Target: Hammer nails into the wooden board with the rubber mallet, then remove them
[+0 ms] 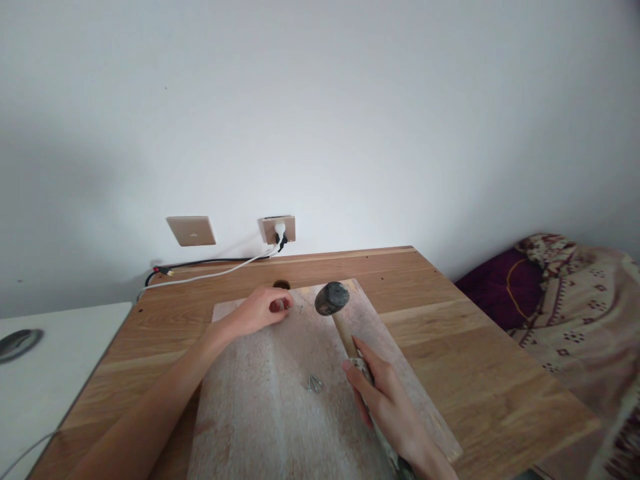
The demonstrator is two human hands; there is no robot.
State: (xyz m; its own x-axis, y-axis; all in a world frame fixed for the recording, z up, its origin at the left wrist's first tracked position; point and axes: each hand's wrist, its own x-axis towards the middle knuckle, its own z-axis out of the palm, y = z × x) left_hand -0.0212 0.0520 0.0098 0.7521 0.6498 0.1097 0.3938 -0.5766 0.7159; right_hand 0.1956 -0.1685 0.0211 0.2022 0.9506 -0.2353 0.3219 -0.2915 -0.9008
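Note:
A pale wooden board (270,393) lies on a wooden table (475,360). My right hand (385,400) grips the wooden handle of a hammer (332,299), whose dark head hovers over the board's far end. My left hand (263,310) rests on the board's far left part, fingers pinched together on something small that I cannot make out, just left of the hammer head. A small cluster of nails (314,383) lies on the board between my two arms.
Behind the table, a wall socket (277,230) holds a white plug, with white and black cables (210,270) trailing left. A blank wall plate (191,231) is beside it. A white surface (55,360) adjoins on the left. Patterned bedding (570,300) lies at right.

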